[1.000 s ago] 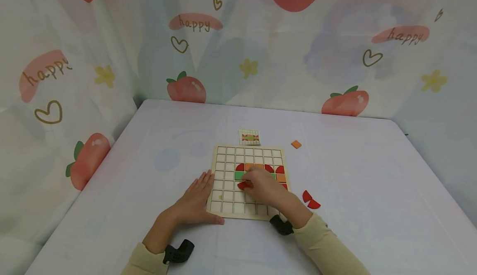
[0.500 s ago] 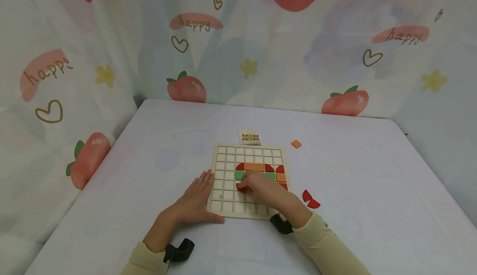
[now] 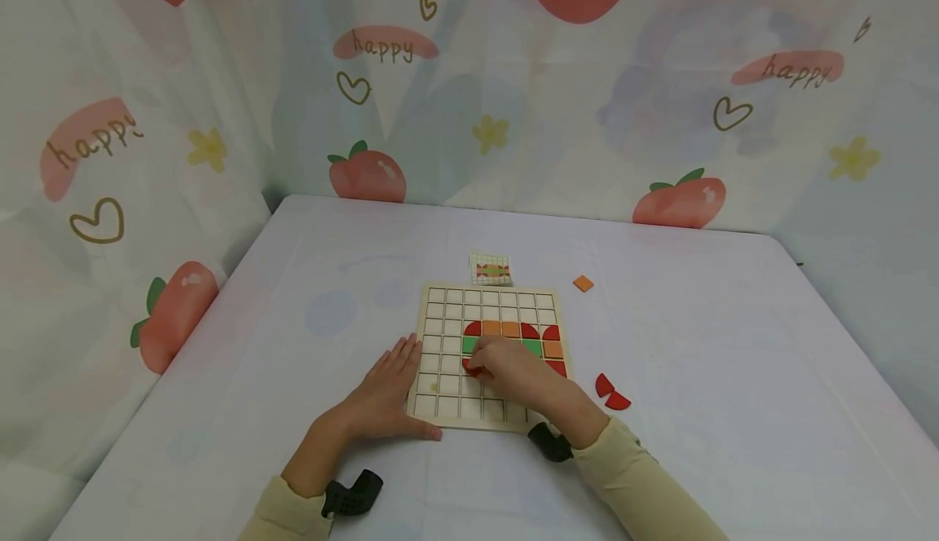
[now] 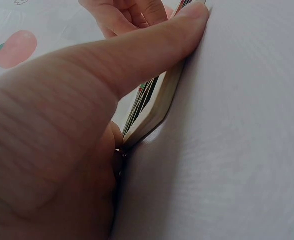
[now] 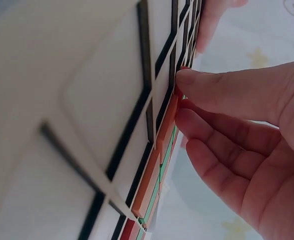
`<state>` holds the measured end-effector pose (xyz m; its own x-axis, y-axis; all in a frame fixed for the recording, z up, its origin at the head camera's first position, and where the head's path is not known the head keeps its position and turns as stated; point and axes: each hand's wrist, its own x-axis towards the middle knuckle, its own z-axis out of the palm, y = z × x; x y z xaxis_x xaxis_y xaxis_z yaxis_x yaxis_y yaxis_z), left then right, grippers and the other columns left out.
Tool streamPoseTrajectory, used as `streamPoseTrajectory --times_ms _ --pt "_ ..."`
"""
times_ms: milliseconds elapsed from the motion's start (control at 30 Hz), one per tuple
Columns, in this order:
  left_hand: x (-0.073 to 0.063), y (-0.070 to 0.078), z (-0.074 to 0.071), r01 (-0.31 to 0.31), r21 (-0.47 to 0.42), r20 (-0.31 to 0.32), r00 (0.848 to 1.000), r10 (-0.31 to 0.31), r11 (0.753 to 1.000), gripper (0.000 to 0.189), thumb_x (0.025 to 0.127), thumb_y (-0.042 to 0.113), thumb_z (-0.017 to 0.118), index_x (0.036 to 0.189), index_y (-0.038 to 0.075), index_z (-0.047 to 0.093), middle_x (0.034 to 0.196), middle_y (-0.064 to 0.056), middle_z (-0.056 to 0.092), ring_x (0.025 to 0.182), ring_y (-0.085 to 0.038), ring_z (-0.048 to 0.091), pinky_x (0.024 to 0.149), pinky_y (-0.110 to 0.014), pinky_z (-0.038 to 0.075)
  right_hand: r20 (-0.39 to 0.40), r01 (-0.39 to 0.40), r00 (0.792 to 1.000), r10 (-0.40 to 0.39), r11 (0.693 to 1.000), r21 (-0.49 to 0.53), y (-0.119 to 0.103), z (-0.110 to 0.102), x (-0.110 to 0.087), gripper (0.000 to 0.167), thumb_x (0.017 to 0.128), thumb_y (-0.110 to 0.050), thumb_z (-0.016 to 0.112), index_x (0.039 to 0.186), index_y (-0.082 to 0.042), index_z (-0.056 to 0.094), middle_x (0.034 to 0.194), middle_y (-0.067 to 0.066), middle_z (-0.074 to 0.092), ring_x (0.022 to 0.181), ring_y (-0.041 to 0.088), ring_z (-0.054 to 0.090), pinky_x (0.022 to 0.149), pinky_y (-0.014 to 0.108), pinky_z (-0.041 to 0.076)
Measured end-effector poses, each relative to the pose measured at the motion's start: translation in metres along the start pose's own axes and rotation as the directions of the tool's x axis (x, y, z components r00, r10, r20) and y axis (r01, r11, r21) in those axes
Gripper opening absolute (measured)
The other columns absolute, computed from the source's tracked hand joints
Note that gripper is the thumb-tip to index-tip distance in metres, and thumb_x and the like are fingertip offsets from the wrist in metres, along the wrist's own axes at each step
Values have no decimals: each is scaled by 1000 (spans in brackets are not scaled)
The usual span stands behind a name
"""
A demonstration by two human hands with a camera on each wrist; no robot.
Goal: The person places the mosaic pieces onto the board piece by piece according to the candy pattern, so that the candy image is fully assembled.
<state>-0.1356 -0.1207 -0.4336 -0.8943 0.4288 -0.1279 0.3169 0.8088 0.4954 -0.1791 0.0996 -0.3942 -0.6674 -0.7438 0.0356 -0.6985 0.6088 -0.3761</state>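
A wooden grid board (image 3: pixel 449 406) lies on the table, partly filled with red quarter-circle, orange square and green square tiles. My right hand (image 3: pixel 519 371) reaches over its middle, fingers bent, and pinches a red quarter-circle tile (image 3: pixel 469 368) at a cell below the left green tile (image 3: pixel 469 345). In the right wrist view, thumb and fingertips are right at that red tile, beyond a row of orange tiles (image 5: pixel 148 186). My left hand (image 3: pixel 385 390) rests flat against the board's left edge, its thumb along the near corner. The right hand hides several cells.
A small pattern card (image 3: pixel 490 270) lies just behind the board. One orange square tile (image 3: pixel 583 283) is at the back right. Two loose red quarter-circle tiles (image 3: pixel 618 401) lie to the right of the board. A printed curtain surrounds the table.
The red quarter-circle tile has shifted slightly left and turned in the right hand's fingers, coming into line with its cell. My left hand has stayed put.
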Motion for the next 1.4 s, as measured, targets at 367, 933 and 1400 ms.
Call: streamPoseTrajectory --times_ms 367,933,1400 --pt "-1 0 0 -6 -9 3 1000 6 1000 123 64 67 67 146 -1 6 152 -12 0 138 -22 -5 109 -40 4 -27 1 1000 -2 999 -33 3 4 1 12 79 -2 71 90 -7 73 85 0 60 79 13 55 70 23 48" --pt "1 -1 1 -12 -6 -8 1000 12 1000 123 64 68 67 146 0 5 152 -12 0 138 -22 -5 109 -40 4 -62 -9 998 8 1000 -7 5 3 2 13 80 2 68 89 -5 74 83 2 61 78 15 55 69 24 48" --pt "0 -3 2 -15 -7 -2 1000 15 1000 123 64 69 66 146 -1 6 152 -12 0 138 -21 -5 109 -41 4 -74 -43 996 42 999 -13 2 4 1 18 80 4 64 91 -6 75 83 0 60 77 13 53 68 23 48"
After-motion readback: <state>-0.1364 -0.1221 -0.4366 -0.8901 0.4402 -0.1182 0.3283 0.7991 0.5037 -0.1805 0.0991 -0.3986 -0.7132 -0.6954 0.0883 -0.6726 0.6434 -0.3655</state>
